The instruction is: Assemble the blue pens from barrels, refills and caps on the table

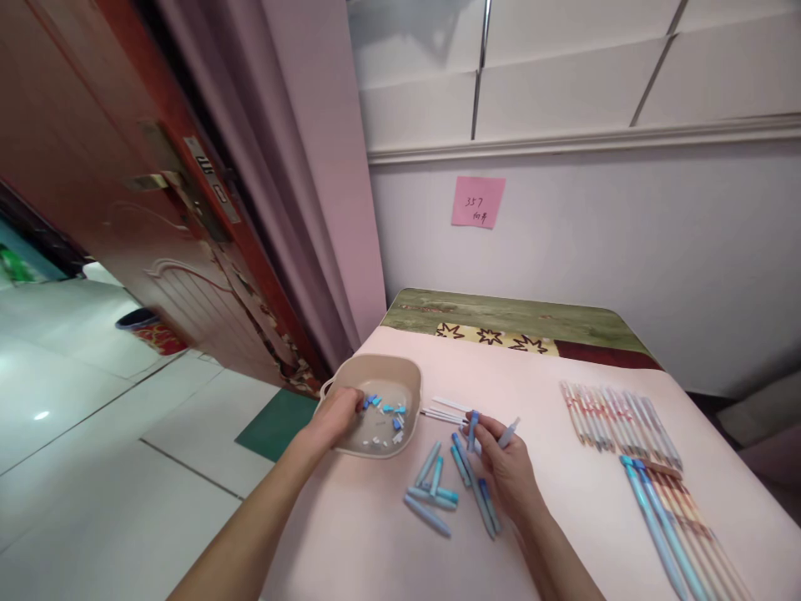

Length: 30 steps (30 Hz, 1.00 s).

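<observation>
My left hand (341, 413) reaches over the rim of a beige plastic basin (410, 376). Its fingertips are closed among small blue clips (396, 425) and other tiny blue and white pieces; what they pinch is hidden. My right hand (504, 459) is closed around blue pen barrel parts: a short one with a clip (473, 427) upright between thumb and finger, and a paler tapered one (511, 431) sticking out past the fingers. Beside that hand lie thin white refills (443, 415). Several loose blue and turquoise barrel parts (431, 498) are scattered between both hands.
Pens in a clear-topped row (619, 417) lie at the right of the pink-covered table (563, 534). Nearer, blue and brownish pens (667, 517) lie side by side. A wall with a pink note (478, 202) stands behind; a red-brown door (206, 275) is at left.
</observation>
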### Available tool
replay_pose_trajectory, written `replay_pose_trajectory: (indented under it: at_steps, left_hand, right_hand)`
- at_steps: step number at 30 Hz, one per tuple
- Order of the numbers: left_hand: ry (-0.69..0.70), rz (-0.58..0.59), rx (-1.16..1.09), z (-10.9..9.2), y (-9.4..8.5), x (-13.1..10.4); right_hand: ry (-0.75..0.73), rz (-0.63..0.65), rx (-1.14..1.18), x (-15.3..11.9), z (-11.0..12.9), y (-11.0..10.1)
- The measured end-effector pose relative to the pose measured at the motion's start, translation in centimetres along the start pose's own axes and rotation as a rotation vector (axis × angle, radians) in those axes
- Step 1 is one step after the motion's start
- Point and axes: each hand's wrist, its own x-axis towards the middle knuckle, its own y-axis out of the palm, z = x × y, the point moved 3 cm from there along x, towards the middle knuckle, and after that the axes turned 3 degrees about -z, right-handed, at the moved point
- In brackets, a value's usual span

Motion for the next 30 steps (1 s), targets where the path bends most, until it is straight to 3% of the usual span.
replay_pose_trajectory:
  at_steps: [15,23,30]
  left_hand:
    - [-0.011,0.053,0.122,-0.6,0.5,0.9]
    - [0.011,0.021,0.031,-1.4,-0.2,-0.1]
    - [0.094,0.082,-0.083,-3.6,2.5,0.4]
  right_hand:
    - [0.037,0.069,0.135,0.1,1.1,0.5]
    - [0.041,0.059,0.15,-0.2,1.1,0.5]
    - [0.029,0.067,0.175,-0.2,0.6,0.5]
